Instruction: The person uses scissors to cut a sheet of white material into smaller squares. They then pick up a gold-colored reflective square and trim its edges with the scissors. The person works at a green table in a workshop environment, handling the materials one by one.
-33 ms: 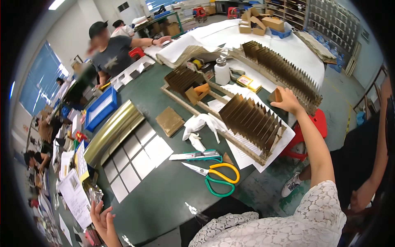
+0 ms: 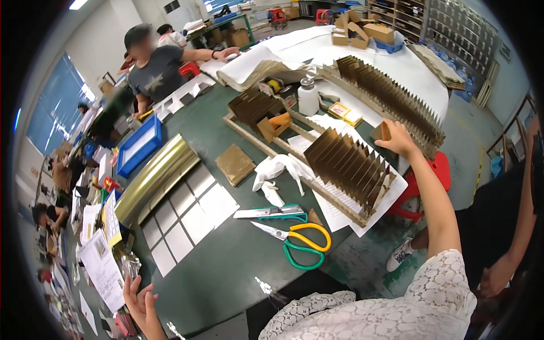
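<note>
My right hand (image 2: 401, 140) reaches over the right side of the table, thumb and fingers around a small brown block (image 2: 385, 131). That block is beside a long wooden rack (image 2: 391, 96) with many upright brown plates. Just nearer stands a shorter rack of brown plates (image 2: 345, 161) on two wooden rails over printed sheets. My left hand (image 2: 139, 303) hovers at the table's lower left edge, fingers apart and holding nothing. Scissors (image 2: 294, 241) with yellow and green handles and a green utility knife (image 2: 272, 212) lie between my hands, with a white cloth glove (image 2: 277, 174) beyond.
A gold foil roll (image 2: 158, 178) lies beside rows of white cards (image 2: 192, 215). Farther off are a blue tray (image 2: 139, 146), a square brown plate (image 2: 235, 164) and a white pump bottle (image 2: 307, 97). A co-worker (image 2: 161, 73) is across the table; another person (image 2: 493, 226) stands at right.
</note>
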A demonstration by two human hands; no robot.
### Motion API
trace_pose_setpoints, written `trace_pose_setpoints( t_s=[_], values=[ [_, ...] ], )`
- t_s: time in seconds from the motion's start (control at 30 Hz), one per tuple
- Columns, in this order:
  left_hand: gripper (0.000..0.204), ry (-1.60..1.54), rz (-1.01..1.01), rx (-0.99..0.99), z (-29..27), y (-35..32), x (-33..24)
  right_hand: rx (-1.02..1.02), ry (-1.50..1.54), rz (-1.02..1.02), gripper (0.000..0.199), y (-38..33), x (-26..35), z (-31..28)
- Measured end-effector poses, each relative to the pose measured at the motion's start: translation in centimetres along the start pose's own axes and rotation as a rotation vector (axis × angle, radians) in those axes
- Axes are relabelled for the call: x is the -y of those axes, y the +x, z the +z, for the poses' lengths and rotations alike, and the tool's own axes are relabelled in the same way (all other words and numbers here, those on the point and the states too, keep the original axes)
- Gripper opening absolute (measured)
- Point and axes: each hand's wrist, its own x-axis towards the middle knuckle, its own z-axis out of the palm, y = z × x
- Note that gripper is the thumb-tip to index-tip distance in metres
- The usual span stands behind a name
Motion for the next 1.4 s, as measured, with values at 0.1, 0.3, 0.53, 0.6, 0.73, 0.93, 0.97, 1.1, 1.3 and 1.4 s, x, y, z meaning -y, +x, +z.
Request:
trace_pose_setpoints(
  t_s=[0.1, 0.3, 0.53, 0.6, 0.73, 0.93, 0.97, 1.1, 1.3, 1.4],
  values=[
    [0.055, -0.043, -0.039, -0.074, -1.1, -0.9, 1.8, -0.044, -0.018, -0.027, 0.084, 0.7, -0.2, 1.0],
    [0.057, -0.184, -0.153, -0.006, -0.6, -1.2, 2.3, -0.06, -0.012, -0.21, 0.077, 1.5, -1.2, 1.2],
    [0.056, -0.012, -0.1, -0.002, 0.0, -1.9, 2.7, -0.359, 0.453, -0.168, 0.049, -1.1, 0.9, -7.6],
    [0.055, 0.014, -0.119, 0.025, 0.9, -4.0, 3.9, -0.365, 0.52, -0.227, 0.038, -4.6, 8.0, -9.5],
    [0.057, 0.31, 0.171, 0.24, 4.6, -7.2, 4.3, -0.177, 0.577, -0.451, 0.018, -15.0, 23.1, -6.8],
    [0.042, 0.319, 0.633, 0.483, 11.7, -10.2, 3.3, 0.08, 0.595, -0.91, 0.024, -22.5, 29.9, -0.6],
    [0.037, 0.328, 0.697, 0.443, 12.8, -10.7, 3.2, 0.088, 0.647, -0.869, 0.024, -22.8, 30.2, -0.4],
    [0.036, 0.259, 0.788, 0.278, 15.9, -12.0, 4.8, 0.043, 0.678, -0.863, 0.024, -23.2, 31.1, -1.0],
    [0.032, 0.181, 0.803, 0.194, 17.3, -12.3, 5.0, 0.034, 0.699, -0.795, 0.023, -23.8, 30.9, -0.5],
    [0.031, 0.105, 0.728, 0.211, 17.0, -12.0, 4.6, 0.051, 0.722, -0.775, 0.021, -24.0, 30.8, -0.1]
  ],
)
